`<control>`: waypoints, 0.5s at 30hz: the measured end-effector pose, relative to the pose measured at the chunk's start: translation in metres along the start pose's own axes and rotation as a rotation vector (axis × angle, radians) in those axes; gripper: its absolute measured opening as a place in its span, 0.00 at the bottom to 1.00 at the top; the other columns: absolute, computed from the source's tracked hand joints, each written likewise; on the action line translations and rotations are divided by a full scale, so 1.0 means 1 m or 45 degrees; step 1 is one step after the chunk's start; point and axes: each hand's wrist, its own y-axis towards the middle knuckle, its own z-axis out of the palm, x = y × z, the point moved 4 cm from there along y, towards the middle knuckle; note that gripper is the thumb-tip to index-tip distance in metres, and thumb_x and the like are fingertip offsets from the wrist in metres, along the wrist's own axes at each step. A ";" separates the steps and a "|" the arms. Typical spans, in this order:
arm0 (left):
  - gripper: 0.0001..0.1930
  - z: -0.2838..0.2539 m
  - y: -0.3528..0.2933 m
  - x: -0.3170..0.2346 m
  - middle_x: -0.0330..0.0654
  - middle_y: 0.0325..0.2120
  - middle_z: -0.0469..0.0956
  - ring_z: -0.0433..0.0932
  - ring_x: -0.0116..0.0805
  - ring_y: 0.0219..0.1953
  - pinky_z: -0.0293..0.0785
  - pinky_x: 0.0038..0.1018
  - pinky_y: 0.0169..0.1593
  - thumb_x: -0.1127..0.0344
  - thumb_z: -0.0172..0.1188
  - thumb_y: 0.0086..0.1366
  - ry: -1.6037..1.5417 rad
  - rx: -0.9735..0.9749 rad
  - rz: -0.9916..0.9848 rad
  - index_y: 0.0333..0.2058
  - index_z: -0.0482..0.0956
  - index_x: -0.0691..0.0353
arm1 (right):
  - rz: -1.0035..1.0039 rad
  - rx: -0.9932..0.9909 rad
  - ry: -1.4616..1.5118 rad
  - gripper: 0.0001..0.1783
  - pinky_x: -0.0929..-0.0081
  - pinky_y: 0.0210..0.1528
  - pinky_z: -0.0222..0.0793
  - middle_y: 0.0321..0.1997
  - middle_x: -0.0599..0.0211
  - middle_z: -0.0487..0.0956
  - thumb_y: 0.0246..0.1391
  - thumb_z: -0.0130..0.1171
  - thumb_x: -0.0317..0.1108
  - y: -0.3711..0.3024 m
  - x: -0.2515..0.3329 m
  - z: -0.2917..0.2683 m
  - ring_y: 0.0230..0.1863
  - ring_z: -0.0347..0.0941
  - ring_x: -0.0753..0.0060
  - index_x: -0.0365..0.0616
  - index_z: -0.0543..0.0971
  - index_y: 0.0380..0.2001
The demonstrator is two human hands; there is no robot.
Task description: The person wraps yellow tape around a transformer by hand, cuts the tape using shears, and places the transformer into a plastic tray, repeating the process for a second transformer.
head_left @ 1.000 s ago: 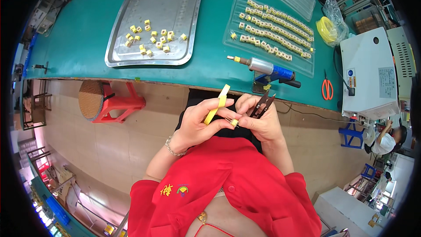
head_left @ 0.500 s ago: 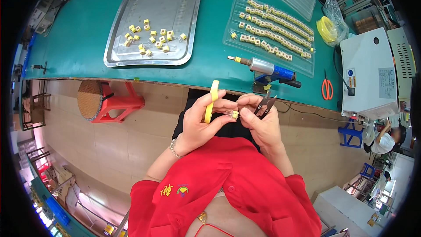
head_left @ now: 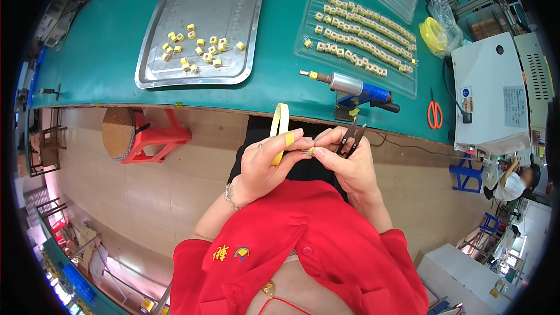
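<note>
My left hand pinches a small yellow-wrapped coil bobbin with thin metal pins between thumb and fingers. A roll of yellow tape hangs on the same hand, and a short yellow strip lies across a finger. My right hand meets the left at the bobbin, thumb and fingertip against its side. Dark thread snips are tucked in this right hand, blades pointing up and away from me. Fingers partly cover the bobbin.
Ahead on the green table is a metal tray of loose bobbins. A clear plastic tray holds rows of them. Nearer stands a blue-and-silver clamped tool. Orange-handled scissors lie beside a white machine.
The tape roll has turned from nearly edge-on to a visible loop. The bobbin has tilted in my fingers, and my right fingertips have closed in on it. A yellow strip now shows on my left finger.
</note>
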 end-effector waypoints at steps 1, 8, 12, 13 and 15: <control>0.23 -0.001 0.001 -0.002 0.47 0.30 0.80 0.81 0.37 0.34 0.76 0.26 0.38 0.80 0.62 0.51 0.023 0.003 0.026 0.46 0.65 0.66 | 0.002 -0.001 0.001 0.06 0.84 0.33 0.67 0.32 0.62 0.76 0.45 0.59 0.19 0.001 -0.001 0.000 0.31 0.72 0.78 0.33 0.75 0.30; 0.23 -0.001 -0.001 -0.003 0.46 0.30 0.80 0.81 0.39 0.34 0.76 0.27 0.38 0.80 0.62 0.50 0.075 0.012 0.089 0.45 0.65 0.64 | -0.013 0.036 0.044 0.05 0.84 0.31 0.66 0.31 0.61 0.76 0.44 0.59 0.19 0.001 -0.001 0.001 0.30 0.71 0.78 0.35 0.77 0.27; 0.23 -0.001 -0.001 -0.004 0.46 0.30 0.80 0.81 0.39 0.34 0.76 0.27 0.38 0.81 0.62 0.50 0.081 0.013 0.093 0.45 0.65 0.63 | -0.036 0.007 0.042 0.05 0.83 0.32 0.67 0.30 0.61 0.76 0.43 0.59 0.18 0.000 -0.002 0.001 0.30 0.72 0.77 0.35 0.77 0.26; 0.23 -0.001 0.000 -0.004 0.46 0.30 0.80 0.81 0.39 0.34 0.76 0.27 0.38 0.81 0.62 0.50 0.088 0.017 0.102 0.45 0.66 0.63 | -0.036 0.005 0.042 0.05 0.83 0.32 0.67 0.30 0.61 0.76 0.43 0.59 0.18 0.000 -0.003 0.001 0.30 0.72 0.77 0.35 0.77 0.26; 0.23 -0.001 0.000 -0.005 0.46 0.30 0.80 0.81 0.39 0.34 0.76 0.27 0.38 0.81 0.62 0.49 0.095 0.022 0.110 0.45 0.66 0.63 | -0.059 -0.023 0.017 0.04 0.81 0.34 0.68 0.30 0.61 0.75 0.43 0.59 0.17 0.000 -0.004 0.001 0.31 0.72 0.76 0.35 0.76 0.26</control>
